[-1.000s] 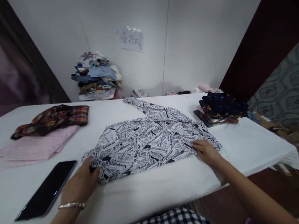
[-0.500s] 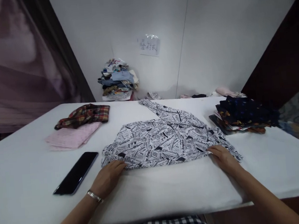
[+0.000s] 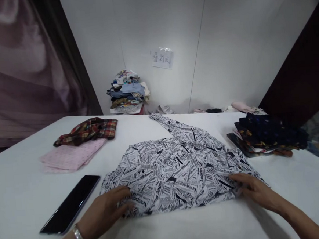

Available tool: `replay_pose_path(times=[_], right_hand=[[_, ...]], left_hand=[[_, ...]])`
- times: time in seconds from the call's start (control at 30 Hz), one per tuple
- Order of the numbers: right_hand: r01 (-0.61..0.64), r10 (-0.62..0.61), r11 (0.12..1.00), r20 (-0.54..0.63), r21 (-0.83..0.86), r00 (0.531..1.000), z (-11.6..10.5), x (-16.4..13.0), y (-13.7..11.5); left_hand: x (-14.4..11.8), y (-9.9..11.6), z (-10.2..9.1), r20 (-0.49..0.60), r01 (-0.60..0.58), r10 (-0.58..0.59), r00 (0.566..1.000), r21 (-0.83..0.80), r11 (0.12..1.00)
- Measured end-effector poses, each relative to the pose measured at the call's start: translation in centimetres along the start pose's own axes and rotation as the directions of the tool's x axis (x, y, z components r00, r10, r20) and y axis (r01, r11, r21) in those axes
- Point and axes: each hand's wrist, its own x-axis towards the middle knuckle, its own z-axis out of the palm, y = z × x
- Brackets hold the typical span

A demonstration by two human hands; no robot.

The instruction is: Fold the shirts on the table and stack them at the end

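Observation:
A white shirt point(image 3: 177, 173) with black newspaper print lies spread on the white table, one sleeve stretched out toward the far edge. At its near left corner is my left hand point(image 3: 107, 210), thumb and fingers parted and touching the cloth. My right hand point(image 3: 257, 192) rests at the near right part of the shirt, with fingertips on the fabric and the thumb apart from them. Some fingers of both hands are hidden from view. A black phone point(image 3: 72, 203) lies to the left of my left hand.
A plaid shirt point(image 3: 94, 129) lies on folded pink cloth point(image 3: 71, 156) at the left of the table point(image 3: 13, 190). Folded dark clothes point(image 3: 271, 132) are stacked at the right. Behind the table rises a tall clothes pile point(image 3: 128, 92); a paper sign point(image 3: 162, 58) hangs on the wall.
Both hands were pinching the shirt's near edge; their thumbs and fingers have since parted, over the cloth. The view has tilted up, so everything appears lower.

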Motion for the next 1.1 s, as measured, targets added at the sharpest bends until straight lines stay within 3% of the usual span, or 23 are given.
replay_pose_path(times=[0.1,0.2,0.3,0.37,0.47,0.57,0.67,0.77,1.0,1.1], right_hand=[[-0.042,0.058,0.982,-0.083,0.184,0.995,-1.3,4.4,-2.0],[0.004,0.043,0.964,-0.172,0.266,0.984,-1.0,11.1,-4.2],[0.016,0.012,0.980,-0.142,0.197,0.990,0.5,19.1,-6.5],[-0.027,0.031,0.998,-0.081,0.048,0.996,1.7,24.2,-8.1],[-0.066,0.065,0.997,-0.017,-0.040,0.998,4.0,30.6,-10.1],[-0.126,0.128,0.987,0.006,-0.094,0.992,6.3,35.3,-11.2],[-0.183,0.185,0.973,0.001,-0.142,0.983,7.9,38.4,-11.3],[-0.222,0.223,0.965,-0.010,-0.141,0.975,8.1,40.4,-10.5],[-0.302,0.294,0.946,-0.080,-0.118,0.952,5.2,41.1,-6.3],[-0.300,0.287,0.948,-0.127,-0.107,0.950,4.3,42.0,-5.8]], left_hand=[[3.9,-1.5,-1.1,-0.084,0.056,-0.057,0.995,-0.015,0.998],[9.4,-2.9,-1.2,-0.132,0.095,-0.089,0.987,0.043,0.994],[15.2,-3.9,-0.4,-0.107,0.135,-0.121,0.987,0.128,0.983],[18.4,-4.6,0.4,-0.072,0.176,-0.166,0.983,0.160,0.971],[21.8,-5.6,1.6,-0.042,0.231,-0.227,0.973,0.152,0.961],[24.0,-6.9,2.3,-0.031,0.301,-0.300,0.954,0.113,0.947],[25.7,-8.6,2.2,0.009,0.390,-0.391,0.920,0.055,0.919],[26.8,-10.1,1.8,0.075,0.443,-0.441,0.894,-0.007,0.897],[27.1,-10.9,1.3,0.092,0.460,-0.452,0.887,-0.117,0.880],[26.9,-10.9,1.4,0.089,0.452,-0.443,0.892,-0.171,0.875]])
